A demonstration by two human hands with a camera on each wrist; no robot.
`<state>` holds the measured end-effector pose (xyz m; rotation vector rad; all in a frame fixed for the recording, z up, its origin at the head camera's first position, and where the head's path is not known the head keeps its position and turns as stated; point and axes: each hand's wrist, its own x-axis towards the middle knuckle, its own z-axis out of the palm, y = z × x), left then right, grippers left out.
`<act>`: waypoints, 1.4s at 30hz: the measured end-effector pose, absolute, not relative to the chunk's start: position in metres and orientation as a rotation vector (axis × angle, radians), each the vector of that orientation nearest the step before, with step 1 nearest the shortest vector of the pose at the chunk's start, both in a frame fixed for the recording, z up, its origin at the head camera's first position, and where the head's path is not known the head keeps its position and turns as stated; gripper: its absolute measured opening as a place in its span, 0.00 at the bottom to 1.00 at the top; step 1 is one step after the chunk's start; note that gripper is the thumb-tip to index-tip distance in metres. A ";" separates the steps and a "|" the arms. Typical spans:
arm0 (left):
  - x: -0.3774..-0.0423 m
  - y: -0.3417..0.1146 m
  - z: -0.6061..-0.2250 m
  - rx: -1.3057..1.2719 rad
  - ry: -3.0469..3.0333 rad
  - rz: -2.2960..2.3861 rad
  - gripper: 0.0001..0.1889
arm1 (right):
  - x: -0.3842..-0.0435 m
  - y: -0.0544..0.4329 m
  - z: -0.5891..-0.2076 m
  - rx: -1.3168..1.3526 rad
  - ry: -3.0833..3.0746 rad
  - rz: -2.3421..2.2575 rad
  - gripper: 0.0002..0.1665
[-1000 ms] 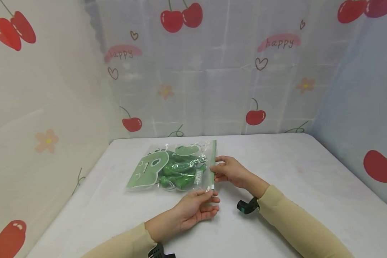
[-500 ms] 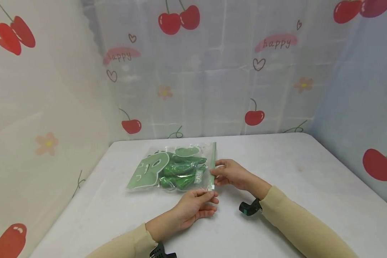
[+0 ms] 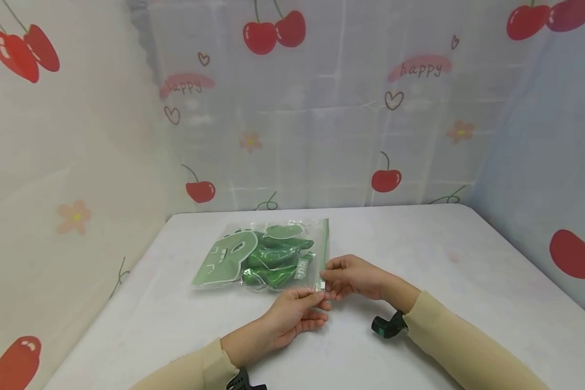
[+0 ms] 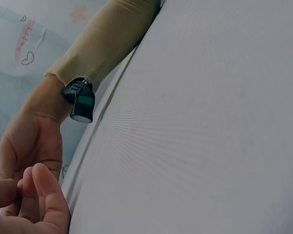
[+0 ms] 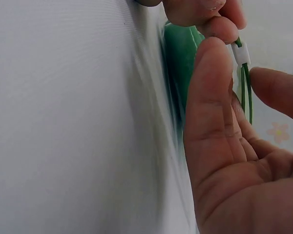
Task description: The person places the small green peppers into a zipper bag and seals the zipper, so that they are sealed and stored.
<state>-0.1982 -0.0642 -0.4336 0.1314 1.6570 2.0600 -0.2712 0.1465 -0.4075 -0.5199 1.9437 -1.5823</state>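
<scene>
A clear zip bag (image 3: 224,265) with a green cartoon print lies flat on the white table. Inside are several glossy green peppers (image 3: 278,257). Its green zip edge (image 3: 325,238) faces right, and a white slider (image 5: 241,53) sits at the near end. My left hand (image 3: 292,319) pinches the near corner beside the slider, its other fingers loosely curled. My right hand (image 3: 358,279) has thumb and fingers on either side of the zip edge, close by the slider. In the right wrist view, two green strands run down from the slider between thumb and fingers.
Wrist cameras (image 3: 389,325) stick out below both sleeves. A printed curtain (image 3: 317,119) with cherries stands along the back and both sides of the table (image 3: 419,244).
My right hand has slid along the zip edge towards me, down to the slider and my left hand. The left hand keeps its pinch, and the bag has hardly moved.
</scene>
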 end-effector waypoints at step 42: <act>-0.196 -0.064 -0.435 0.079 1.675 2.082 0.18 | -0.264 0.144 -0.407 -0.570 1.980 -1.494 0.16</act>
